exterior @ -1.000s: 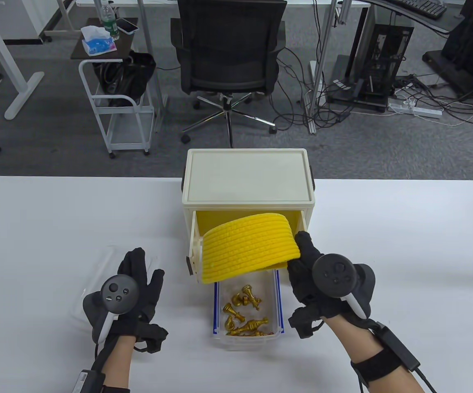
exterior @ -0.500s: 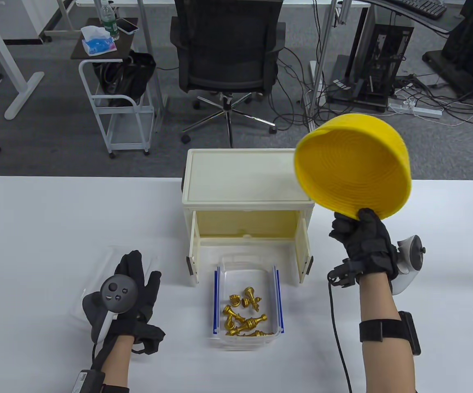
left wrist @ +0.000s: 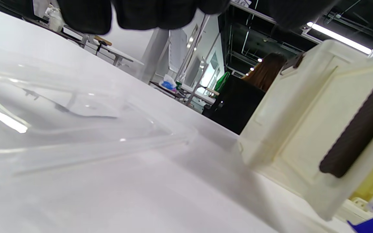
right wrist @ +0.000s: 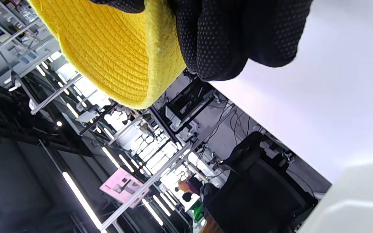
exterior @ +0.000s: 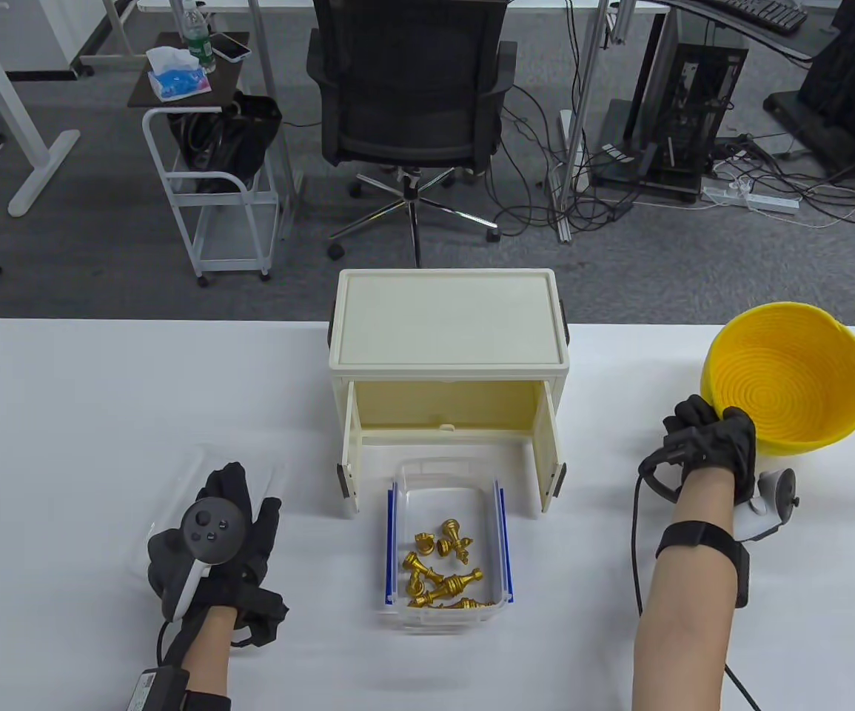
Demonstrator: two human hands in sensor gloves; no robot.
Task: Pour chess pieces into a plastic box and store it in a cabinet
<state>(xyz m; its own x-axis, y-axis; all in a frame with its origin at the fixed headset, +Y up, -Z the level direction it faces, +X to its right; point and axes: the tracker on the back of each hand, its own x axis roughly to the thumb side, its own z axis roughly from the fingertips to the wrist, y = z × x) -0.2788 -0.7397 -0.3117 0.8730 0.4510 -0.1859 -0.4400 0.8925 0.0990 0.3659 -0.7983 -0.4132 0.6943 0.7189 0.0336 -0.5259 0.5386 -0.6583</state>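
— Two hands in view, nearest first. What is the left hand (exterior: 231, 529) doing?
— It lies flat, fingers stretched forward, on a clear plastic lid (exterior: 198, 474) on the table (exterior: 64, 415) — gripping nothing that I can see. The left wrist view shows the lid (left wrist: 60, 129) just under the glove.
— And the pieces?
— Gold chess pieces (exterior: 442, 566) lie in a heap inside the plastic box (exterior: 448, 548), a clear tub with blue clips on its long sides. It stands on the table between the two hands, just in front of the cabinet (exterior: 449, 355).
— Cabinet doors?
— Both swung open toward the box; the inside is pale and bare.
— Right hand (exterior: 712, 444)?
— Further back, off to the right. Its fingers curl over the near rim of the yellow basket (exterior: 790, 378), thumb outside — a firm hold. The basket sits upright near the table's far right corner, its woven bottom showing. Whether it touches the table I cannot tell.
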